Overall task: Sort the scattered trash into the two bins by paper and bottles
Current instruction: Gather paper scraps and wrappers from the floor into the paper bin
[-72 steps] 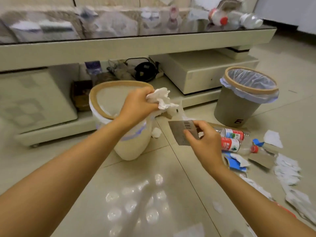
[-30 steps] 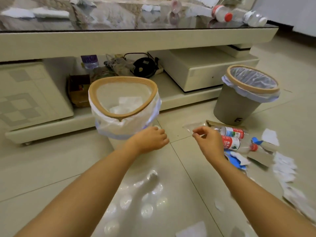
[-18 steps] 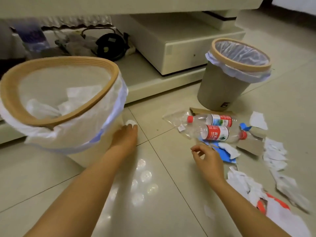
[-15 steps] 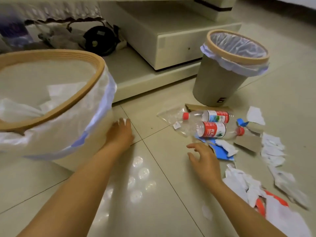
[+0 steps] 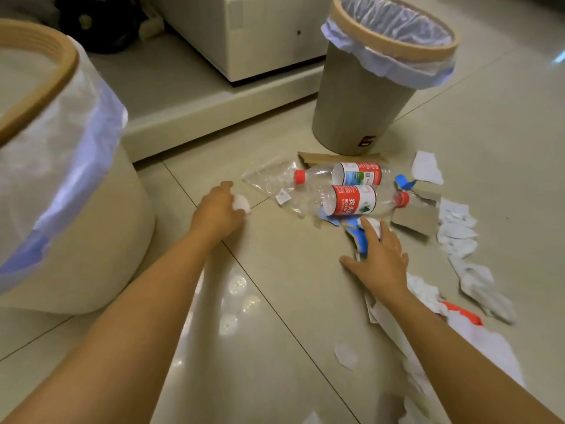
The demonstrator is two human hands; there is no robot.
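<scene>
Cream plastic fills the left edge of the frame: the near bin (image 5: 76, 228), lined with a white bag, is the largest thing in view, and the grey bin (image 5: 360, 96) with its own liner stands at upper right, just behind the litter. Between them on the tiled floor (image 5: 275, 301) lie two clear bottles (image 5: 351, 191) with red labels, side by side at centre right, with torn paper scraps (image 5: 458, 234) strewn down the right side.

At centre, the left hand (image 5: 218, 211) has its fingers curled round a small white paper wad (image 5: 241, 203). At lower centre right, the right hand (image 5: 379, 255) is spread flat, fingers apart, over a blue-and-white scrap (image 5: 356, 231) just below the bottles.

To do this pickup well, I judge the right hand should gather several flat scraps into one bunch before lifting (thin paper clings to smooth tile), sliding a fingertip under an edge, and keep clear of the bottles so they do not roll. Both handfuls then likely go to one bin.
</scene>
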